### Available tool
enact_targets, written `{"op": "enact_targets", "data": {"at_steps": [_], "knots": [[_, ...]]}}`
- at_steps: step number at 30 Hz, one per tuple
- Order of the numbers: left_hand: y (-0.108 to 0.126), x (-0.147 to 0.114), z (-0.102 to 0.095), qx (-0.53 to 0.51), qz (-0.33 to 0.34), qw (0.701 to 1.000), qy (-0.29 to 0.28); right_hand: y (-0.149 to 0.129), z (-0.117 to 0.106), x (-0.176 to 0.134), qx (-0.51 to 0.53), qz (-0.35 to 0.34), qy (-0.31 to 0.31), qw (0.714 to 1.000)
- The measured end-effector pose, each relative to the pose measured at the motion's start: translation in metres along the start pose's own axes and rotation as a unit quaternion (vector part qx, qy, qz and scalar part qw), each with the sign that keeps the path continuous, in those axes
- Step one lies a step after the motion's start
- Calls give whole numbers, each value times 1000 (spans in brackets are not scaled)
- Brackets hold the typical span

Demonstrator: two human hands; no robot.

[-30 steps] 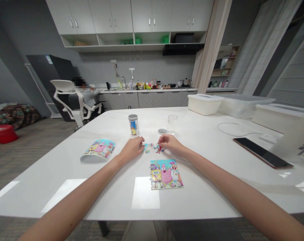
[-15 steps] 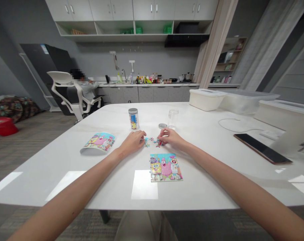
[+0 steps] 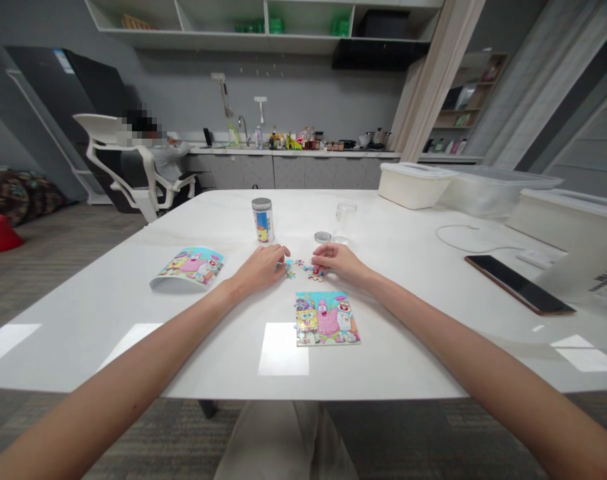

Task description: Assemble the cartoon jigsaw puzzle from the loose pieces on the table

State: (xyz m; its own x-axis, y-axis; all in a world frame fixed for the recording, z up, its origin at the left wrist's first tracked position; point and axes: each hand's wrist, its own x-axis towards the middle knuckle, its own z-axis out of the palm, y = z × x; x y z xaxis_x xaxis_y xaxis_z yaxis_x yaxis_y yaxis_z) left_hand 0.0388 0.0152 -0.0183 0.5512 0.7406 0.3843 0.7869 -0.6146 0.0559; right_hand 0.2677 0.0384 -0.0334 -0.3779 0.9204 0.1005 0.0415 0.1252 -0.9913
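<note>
Several small loose jigsaw pieces (image 3: 300, 263) lie in a cluster mid-table between my two hands. My left hand (image 3: 266, 267) rests at the left side of the cluster, fingers loosely bent and apart, nothing visible in them. At the right side, my right hand (image 3: 337, 260) has its thumb and fingers pinched together over a jigsaw piece (image 3: 317, 270), partly hidden by the fingers. Closer to me lies a joined jigsaw puzzle (image 3: 327, 319) with cartoon figures; its left edge is uneven. A curled picture sheet (image 3: 191, 265) with the same figures lies beyond my left forearm.
Behind the pieces stand a jar with a metal lid (image 3: 262, 220), a clear jar (image 3: 344, 223) and a loose lid (image 3: 322, 237). To the right are a tablet (image 3: 518, 283), a white cable (image 3: 463, 240) and plastic bins (image 3: 416, 187). A person sits in a white chair (image 3: 128, 170) at far left.
The whole view has shifted, so the table appears slightly higher in the picture. Both hands stay beside the loose pieces, with only slight finger movement in the right one.
</note>
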Motion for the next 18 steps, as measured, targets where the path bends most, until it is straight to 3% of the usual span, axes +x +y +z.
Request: {"op": "enact_targets", "data": {"at_steps": [3, 5, 8, 11, 18], "knots": [[2, 0, -1, 2, 8, 1000, -8, 0, -4, 2, -20, -9, -7, 1000], [4, 0, -2, 2, 12, 1000, -9, -5, -8, 0, -91, -42, -32, 994], [7, -1, -3, 3, 15, 1000, -10, -15, -17, -6, -276, -130, -111, 946], [8, -1, -3, 3, 16, 1000, -12, -20, -23, -11, -340, -139, -156, 917], [8, 0, -3, 9, 16, 1000, -14, -16, -19, -5, -246, -114, -136, 953]]}}
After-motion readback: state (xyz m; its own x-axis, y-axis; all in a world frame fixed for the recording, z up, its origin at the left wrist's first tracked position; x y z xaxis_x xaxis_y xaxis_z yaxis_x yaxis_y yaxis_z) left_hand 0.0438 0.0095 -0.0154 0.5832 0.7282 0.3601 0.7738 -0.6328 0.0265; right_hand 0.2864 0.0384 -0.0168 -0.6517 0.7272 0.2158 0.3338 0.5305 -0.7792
